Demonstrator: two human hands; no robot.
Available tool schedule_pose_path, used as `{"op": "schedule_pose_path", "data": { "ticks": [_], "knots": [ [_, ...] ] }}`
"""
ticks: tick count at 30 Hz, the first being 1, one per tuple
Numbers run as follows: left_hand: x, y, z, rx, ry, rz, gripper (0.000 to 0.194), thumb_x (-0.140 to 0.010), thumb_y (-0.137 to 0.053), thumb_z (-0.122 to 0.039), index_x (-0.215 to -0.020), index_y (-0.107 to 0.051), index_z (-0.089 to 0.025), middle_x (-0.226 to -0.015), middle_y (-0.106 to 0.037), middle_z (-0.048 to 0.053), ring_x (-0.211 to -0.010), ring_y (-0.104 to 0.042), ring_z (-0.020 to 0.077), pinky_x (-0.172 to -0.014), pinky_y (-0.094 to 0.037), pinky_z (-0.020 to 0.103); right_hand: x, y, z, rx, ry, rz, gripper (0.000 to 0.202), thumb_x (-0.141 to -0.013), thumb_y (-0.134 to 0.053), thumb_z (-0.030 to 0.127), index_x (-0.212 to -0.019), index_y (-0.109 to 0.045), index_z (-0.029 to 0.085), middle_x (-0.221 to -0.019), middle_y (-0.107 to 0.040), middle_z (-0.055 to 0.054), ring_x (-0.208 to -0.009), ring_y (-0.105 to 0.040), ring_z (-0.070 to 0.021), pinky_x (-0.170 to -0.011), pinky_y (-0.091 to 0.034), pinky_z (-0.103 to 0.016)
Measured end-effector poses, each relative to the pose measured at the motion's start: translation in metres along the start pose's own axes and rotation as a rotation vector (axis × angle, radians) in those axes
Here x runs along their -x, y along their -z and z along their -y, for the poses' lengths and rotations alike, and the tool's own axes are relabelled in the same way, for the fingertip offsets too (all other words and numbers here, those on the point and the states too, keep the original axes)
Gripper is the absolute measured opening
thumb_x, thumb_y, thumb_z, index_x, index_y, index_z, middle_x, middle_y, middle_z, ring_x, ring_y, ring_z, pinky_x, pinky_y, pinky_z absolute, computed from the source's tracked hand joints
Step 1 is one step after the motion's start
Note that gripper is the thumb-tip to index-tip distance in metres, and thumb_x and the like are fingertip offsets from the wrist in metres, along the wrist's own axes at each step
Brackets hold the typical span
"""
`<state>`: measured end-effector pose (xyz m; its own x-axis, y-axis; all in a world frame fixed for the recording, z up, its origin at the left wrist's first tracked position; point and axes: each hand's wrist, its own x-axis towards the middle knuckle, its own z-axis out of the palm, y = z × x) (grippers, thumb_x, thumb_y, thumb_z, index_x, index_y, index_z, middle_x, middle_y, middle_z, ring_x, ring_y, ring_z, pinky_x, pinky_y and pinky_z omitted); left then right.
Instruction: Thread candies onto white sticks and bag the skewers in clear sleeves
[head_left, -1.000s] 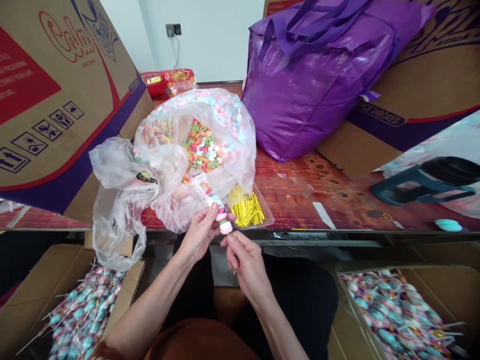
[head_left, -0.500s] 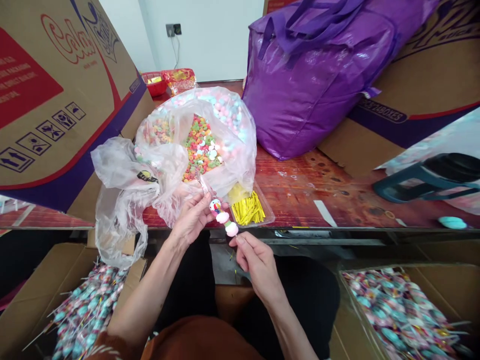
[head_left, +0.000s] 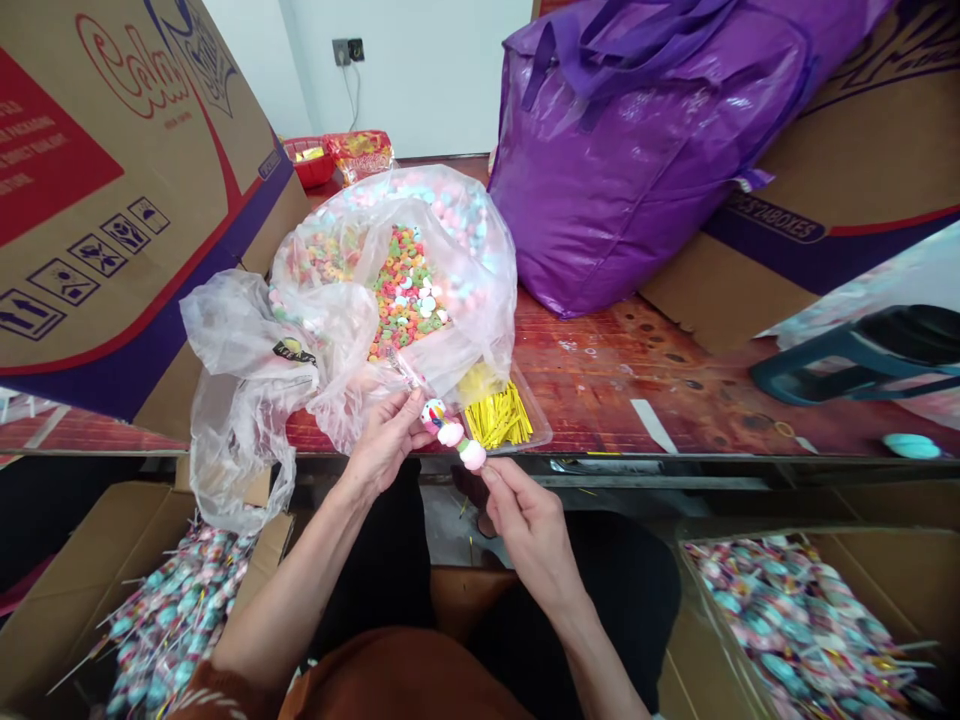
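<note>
A marshmallow candy skewer [head_left: 452,434] in a clear wrapper hangs tilted between my two hands, just over the table's front edge. Pink, white and green pieces sit along it, with a patterned round piece at its upper end. My left hand [head_left: 386,440] pinches the wrapper beside that patterned piece; the wrapper's loose clear end sticks out past the fingers. At the lower end, the thumb and fingers of my right hand [head_left: 521,520] are closed on the skewer's stick, which they mostly hide. Gold twist ties [head_left: 499,415] lie in a clear tray right behind the skewer.
A clear plastic bag [head_left: 480,290] of coloured ring candies and marshmallows lies on the red table [head_left: 577,385]. A purple bag [head_left: 615,190], big cartons [head_left: 67,210] and a dark bottle [head_left: 840,365] flank it. Boxes of finished skewers [head_left: 172,620] [head_left: 802,620] stand below at both sides.
My right hand and the skewer's lower end have shifted slightly right and up. The left hand keeps its pinch in nearly the same place.
</note>
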<state>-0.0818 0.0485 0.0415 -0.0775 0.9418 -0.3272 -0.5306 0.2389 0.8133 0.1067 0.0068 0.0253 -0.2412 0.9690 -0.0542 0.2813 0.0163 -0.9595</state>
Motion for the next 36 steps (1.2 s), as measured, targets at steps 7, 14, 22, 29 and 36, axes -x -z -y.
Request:
{"op": "schedule_pose_path", "data": {
  "ticks": [7, 14, 22, 29, 36],
  "knots": [
    [-0.002, 0.006, -0.003, -0.02, 0.071, 0.051, 0.042, -0.071, -0.083, -0.047, -0.089, -0.07, -0.011, -0.084, -0.076, 0.008, -0.074, -0.073, 0.0172, -0.069, -0.059, 0.027, 0.002, 0.004, 0.003, 0.21, 0.196, -0.095, 0.03, -0.1, -0.047, 0.034, -0.1, -0.072, 0.017, -0.064, -0.055, 0.002, -0.055, -0.049, -0.0098, -0.056, -0.041, -0.019],
    [0.007, -0.004, 0.008, -0.007, -0.039, 0.096, 0.044, -0.074, -0.08, -0.049, -0.097, -0.072, -0.013, -0.096, -0.077, 0.011, -0.093, -0.074, 0.0228, -0.082, -0.058, 0.032, 0.003, -0.02, -0.003, 0.35, 0.335, -0.227, 0.027, -0.101, -0.045, 0.024, -0.098, -0.07, 0.015, -0.073, -0.066, -0.001, -0.059, -0.058, -0.0097, -0.06, -0.044, -0.018],
    [0.013, -0.003, 0.009, 0.04, 0.044, 0.097, 0.051, -0.075, -0.078, -0.054, -0.103, -0.066, -0.014, -0.101, -0.076, 0.014, -0.098, -0.073, 0.0267, -0.085, -0.058, 0.037, -0.001, -0.031, -0.011, 0.271, 0.355, -0.26, 0.025, -0.1, -0.048, 0.023, -0.086, -0.067, 0.016, -0.065, -0.061, 0.001, -0.053, -0.052, -0.0081, -0.056, -0.04, -0.017],
    [0.018, -0.021, 0.018, 0.045, -0.042, 0.021, 0.041, -0.075, -0.08, -0.048, -0.092, -0.062, -0.015, -0.085, -0.073, 0.005, -0.086, -0.073, 0.0209, -0.075, -0.057, 0.029, -0.012, -0.045, -0.007, 0.298, 0.324, -0.297, 0.033, -0.1, -0.046, 0.027, -0.071, -0.06, 0.019, -0.062, -0.06, -0.002, -0.054, -0.051, -0.0114, -0.059, -0.04, -0.022],
    [0.022, -0.024, 0.016, 0.089, -0.073, 0.051, 0.039, -0.079, -0.077, -0.046, -0.098, -0.064, -0.016, -0.088, -0.074, 0.006, -0.089, -0.072, 0.0208, -0.082, -0.055, 0.032, -0.008, -0.027, 0.007, 0.182, 0.173, -0.158, 0.031, -0.099, -0.043, 0.034, -0.091, -0.069, 0.019, -0.072, -0.063, -0.004, -0.063, -0.056, -0.0156, -0.065, -0.044, -0.026]
  ]
}}
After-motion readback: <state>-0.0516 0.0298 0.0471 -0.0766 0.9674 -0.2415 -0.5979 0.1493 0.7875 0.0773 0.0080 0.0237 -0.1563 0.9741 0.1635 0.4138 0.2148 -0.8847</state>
